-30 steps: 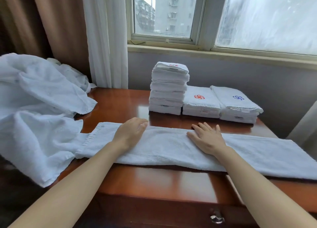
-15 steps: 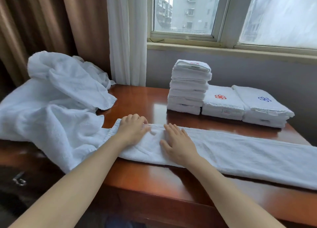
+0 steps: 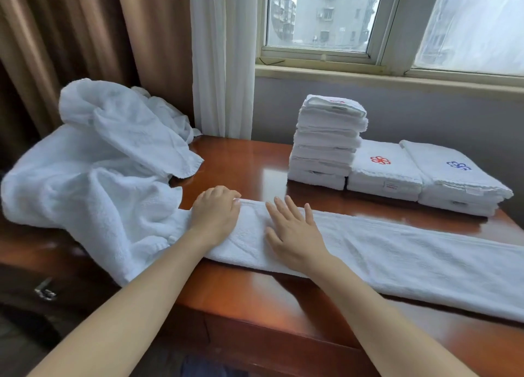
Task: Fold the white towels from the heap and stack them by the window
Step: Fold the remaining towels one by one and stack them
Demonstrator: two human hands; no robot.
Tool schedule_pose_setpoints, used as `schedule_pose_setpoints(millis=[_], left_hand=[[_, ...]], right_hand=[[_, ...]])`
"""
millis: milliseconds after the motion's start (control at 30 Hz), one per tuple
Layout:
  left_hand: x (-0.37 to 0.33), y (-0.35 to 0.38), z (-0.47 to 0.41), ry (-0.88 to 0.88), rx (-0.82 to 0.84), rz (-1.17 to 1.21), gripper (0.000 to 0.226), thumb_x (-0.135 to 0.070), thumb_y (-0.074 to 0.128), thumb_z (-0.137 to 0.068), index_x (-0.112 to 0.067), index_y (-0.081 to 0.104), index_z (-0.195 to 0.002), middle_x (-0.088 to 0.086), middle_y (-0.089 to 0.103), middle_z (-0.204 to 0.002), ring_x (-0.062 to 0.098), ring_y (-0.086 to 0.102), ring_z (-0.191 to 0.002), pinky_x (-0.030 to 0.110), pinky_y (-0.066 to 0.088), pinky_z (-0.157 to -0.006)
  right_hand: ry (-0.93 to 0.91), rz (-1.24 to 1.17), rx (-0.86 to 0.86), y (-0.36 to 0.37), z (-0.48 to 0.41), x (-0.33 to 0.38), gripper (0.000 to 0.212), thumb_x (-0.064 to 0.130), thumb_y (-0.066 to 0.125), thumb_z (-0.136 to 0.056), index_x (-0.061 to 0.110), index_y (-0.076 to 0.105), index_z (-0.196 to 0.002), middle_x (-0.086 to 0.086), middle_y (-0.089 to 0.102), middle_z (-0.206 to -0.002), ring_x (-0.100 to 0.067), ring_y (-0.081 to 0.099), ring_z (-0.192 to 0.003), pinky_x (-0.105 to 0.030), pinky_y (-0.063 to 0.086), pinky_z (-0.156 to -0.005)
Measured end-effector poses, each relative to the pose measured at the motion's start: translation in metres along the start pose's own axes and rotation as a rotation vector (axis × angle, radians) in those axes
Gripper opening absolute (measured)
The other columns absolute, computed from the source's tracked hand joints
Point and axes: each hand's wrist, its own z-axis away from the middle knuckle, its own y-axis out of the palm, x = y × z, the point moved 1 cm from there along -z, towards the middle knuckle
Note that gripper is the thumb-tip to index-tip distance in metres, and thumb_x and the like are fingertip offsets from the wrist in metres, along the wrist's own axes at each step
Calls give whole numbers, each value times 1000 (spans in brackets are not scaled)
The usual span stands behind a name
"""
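Towel (image 3: 397,252): folded into a long narrow strip, flat across the near part of the bench (image 3: 255,161); right end out of view past the right edge.
Long axis: left to right, slanting slightly nearer toward the right.
Left grip (image 3: 215,215): on the strip's left end, fingers curled round the far hem; thumb hidden, so firmness of hold not clear.
Right grip (image 3: 295,232): flat on the strip just right of the left grip, fingers straight and spread, pressing down, holding nothing.
Heap (image 3: 99,164): loose white towels at far left, spilling over the bench's left edge and touching the strip's left end.
Stack (image 3: 329,141): tall pile of folded towels on the far side under the window (image 3: 320,13); red-mark pile (image 3: 380,175) touching it on the right, then blue-mark pile (image 3: 453,183), both lower.
Step in hand: probably smoothing the strip before a crosswise fold.
Key relation: nearly all the strip's length lying right of both grips; left end directly under the left grip, so that grip nearer for lifting the end and carrying it rightward along the axis, with the right grip placed to pin the crease line.
Risk: heap cloth touching the left end, liable to drag along.
Progress: several towels done, heap far from used up.
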Motion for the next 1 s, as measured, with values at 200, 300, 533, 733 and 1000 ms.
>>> schedule_pose_setpoints(millis=[200,300,533,733,1000], left_hand=[[16,1,-2,-83,382,-33,57,-54,21,-102,-34,20,-155,3,10,-165,24,4,-152,45,10,-120],[26,-15,-1,-209,347,-68,69,-64,29,-97,-25,23,-155,6,21,-162,27,18,-149,45,21,-116],[38,-53,-15,-417,546,2,82,-61,70,-79,-6,47,-135,2,53,-112,23,55,-102,32,45,-79],[39,-57,-14,-508,619,108,92,-61,74,-75,-4,44,-141,9,50,-141,28,54,-120,34,44,-78],[33,-59,-10,-304,234,318,29,-35,65,-88,-13,47,-85,1,54,-79,19,54,-75,33,37,-61]], right_hand=[[40,19,81,7,-9,0,61,61,20,-97,36,16,-153,2,4,-166,-24,-7,-152,-54,-11,-118],[44,22,75,7,-7,-1,63,63,20,-96,37,16,-153,4,4,-166,-23,-6,-152,-53,-10,-119],[55,35,84,4,-3,0,64,63,20,-97,37,13,-155,4,3,-166,-22,-6,-152,-52,-8,-120],[52,28,79,4,-2,1,64,63,21,-96,37,14,-155,4,4,-166,-22,-5,-152,-52,-8,-120],[40,-84,11,-1,3,2,61,57,31,-97,35,24,-153,4,13,-165,-19,2,-152,-48,-4,-122]])
